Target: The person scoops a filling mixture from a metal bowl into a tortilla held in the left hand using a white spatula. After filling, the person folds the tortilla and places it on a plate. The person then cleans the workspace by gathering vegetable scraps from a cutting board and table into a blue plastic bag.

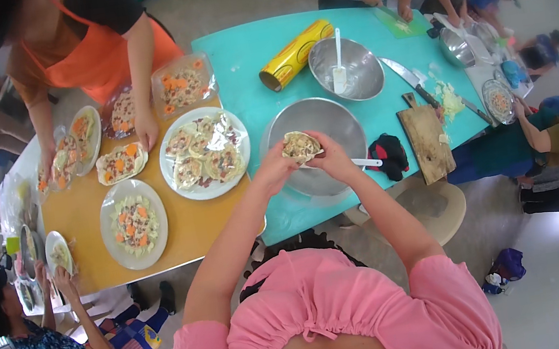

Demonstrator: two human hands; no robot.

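My left hand [276,173] and my right hand [335,160] together hold a small round filled dough shell [302,146], its chopped filling facing up. Fingers of both hands wrap its edges from either side. Beneath it stands a large steel mixing bowl [289,119], whose inside is partly hidden by my hands. A white-handled utensil [367,162] rests across the bowl's right rim, close to my right hand; its head is hidden. To the left, a white plate [166,164] carries several similar topped rounds [203,150] under clear plastic wrap.
A second steel bowl [370,78] with a white spatula [340,79] stands behind, beside a yellow roll box [298,55]. Right lie a large knife [406,76], a wooden board [427,145] and a dark red-and-black cloth item [390,156]. A person in an orange apron [89,58] handles trays at left.
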